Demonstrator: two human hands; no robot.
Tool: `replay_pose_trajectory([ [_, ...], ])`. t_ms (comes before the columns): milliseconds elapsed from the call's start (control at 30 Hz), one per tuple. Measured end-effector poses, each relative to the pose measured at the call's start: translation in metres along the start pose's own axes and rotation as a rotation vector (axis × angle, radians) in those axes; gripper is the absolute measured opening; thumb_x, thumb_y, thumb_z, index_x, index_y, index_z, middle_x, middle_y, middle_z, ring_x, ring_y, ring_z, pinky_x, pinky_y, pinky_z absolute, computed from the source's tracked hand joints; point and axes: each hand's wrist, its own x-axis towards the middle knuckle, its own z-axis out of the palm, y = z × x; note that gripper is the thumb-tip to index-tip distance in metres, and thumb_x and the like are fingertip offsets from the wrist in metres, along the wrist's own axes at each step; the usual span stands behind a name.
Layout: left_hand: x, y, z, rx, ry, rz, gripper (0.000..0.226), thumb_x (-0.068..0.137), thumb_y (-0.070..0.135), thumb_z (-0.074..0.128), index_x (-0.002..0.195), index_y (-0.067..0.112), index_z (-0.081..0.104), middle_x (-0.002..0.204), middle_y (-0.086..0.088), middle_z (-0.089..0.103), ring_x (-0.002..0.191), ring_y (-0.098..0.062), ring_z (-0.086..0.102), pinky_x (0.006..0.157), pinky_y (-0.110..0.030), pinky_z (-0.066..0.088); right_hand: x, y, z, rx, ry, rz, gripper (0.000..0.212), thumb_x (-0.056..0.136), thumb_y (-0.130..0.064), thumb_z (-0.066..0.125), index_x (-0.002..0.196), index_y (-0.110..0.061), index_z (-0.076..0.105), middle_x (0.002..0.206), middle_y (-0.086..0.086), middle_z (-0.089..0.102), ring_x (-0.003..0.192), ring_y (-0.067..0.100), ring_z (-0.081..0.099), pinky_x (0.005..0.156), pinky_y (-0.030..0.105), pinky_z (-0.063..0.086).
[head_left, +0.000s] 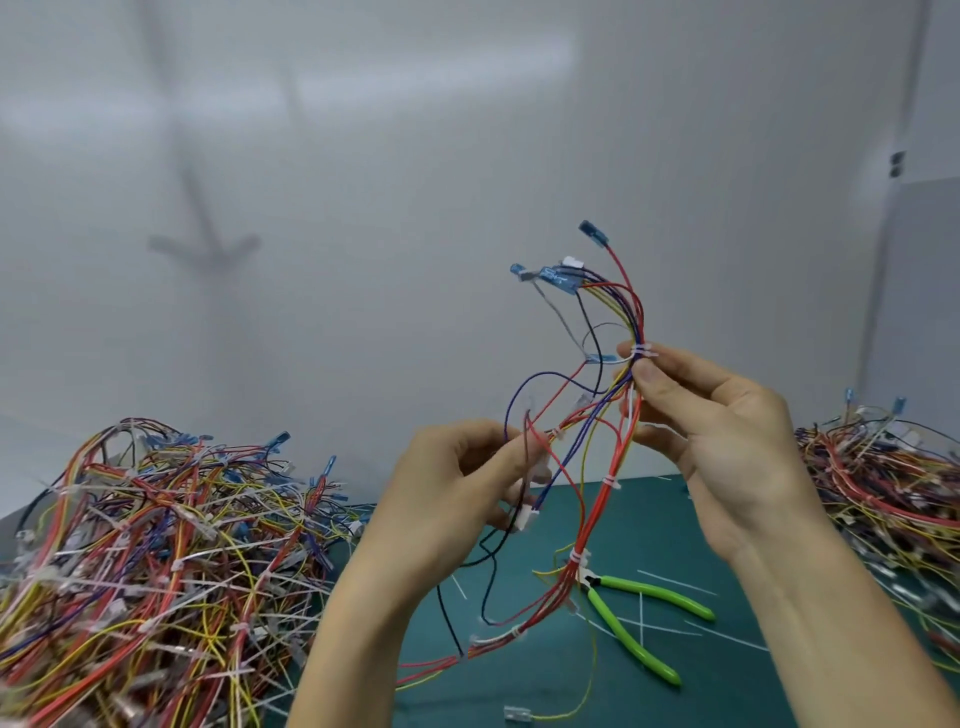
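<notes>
The wire harness (605, 467) hangs in the air above the green mat (727, 530), its blue connectors fanning upward. The right hand (727, 447) pinches it just under a white cable tie (641, 352), and the left hand (467, 483) has its fingers curled round a lower branch. Green-handled cutters (644, 618) lie on the mat below, between two heaps of harnesses, one to the left (156, 561) and one to the right (893, 478).

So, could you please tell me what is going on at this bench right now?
A person holds one wire harness up over the green mat. The right hand pinches the bundle just below a white cable tie; the left hand grips a side branch. Green-handled cutters lie on the mat among clipped tie ends, between a left heap and a right heap of similar harnesses.
</notes>
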Motion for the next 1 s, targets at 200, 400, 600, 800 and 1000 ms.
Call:
replay_pose_trajectory([
  [200,-0.001,-0.005,-0.003,0.062,-0.204,-0.003,0.053,0.081,0.073,0.053,0.099,0.026,0.070,0.100,0.000,0.076,0.097,-0.012,0.071,0.093,-0.038,0.053,0.000,0.003,0.001,0.069,0.084,-0.004,0.012,0.090,-0.008,0.066,0.088,-0.017,0.074,0.069,-0.005,0.074,0.060,0.005,0.067,0.052,0.016,0.053],
  [400,0.003,-0.008,0.010,-0.047,-0.191,-0.050,0.040,0.076,0.028,0.084,0.108,0.015,0.064,0.097,0.001,0.077,0.088,-0.014,0.074,0.085,-0.029,0.056,-0.002,0.011,0.010,0.083,0.104,0.002,0.007,0.089,-0.008,0.069,0.094,-0.012,0.071,0.067,-0.007,0.072,0.060,0.004,0.066,0.054,0.016,0.052],
  [600,0.003,-0.003,0.014,-0.156,-0.115,-0.049,0.040,0.077,0.014,0.081,0.110,0.009,0.061,0.098,0.003,0.077,0.075,-0.016,0.074,0.055,-0.021,0.051,-0.004,0.013,0.013,0.030,0.076,-0.015,0.006,0.088,-0.011,0.071,0.090,-0.017,0.073,0.071,-0.006,0.074,0.066,0.007,0.069,0.055,0.018,0.053],
  [800,0.002,-0.001,0.015,-0.170,0.016,0.000,0.035,0.075,0.014,0.083,0.101,0.005,0.061,0.074,0.000,0.074,0.054,-0.013,0.064,0.045,-0.020,0.045,-0.007,0.012,0.012,-0.101,0.048,-0.032,0.007,0.087,-0.021,0.073,0.093,-0.022,0.074,0.081,-0.006,0.078,0.074,0.005,0.072,0.053,0.016,0.051],
  [1000,0.004,-0.001,0.017,-0.211,0.180,0.045,0.021,0.076,0.011,0.082,0.086,0.013,0.064,0.072,-0.003,0.074,0.050,-0.010,0.061,0.041,-0.017,0.040,-0.011,0.001,0.010,-0.236,-0.266,0.094,0.021,0.086,-0.031,0.067,0.092,-0.014,0.079,0.084,0.003,0.079,0.079,0.014,0.075,0.061,0.020,0.058],
])
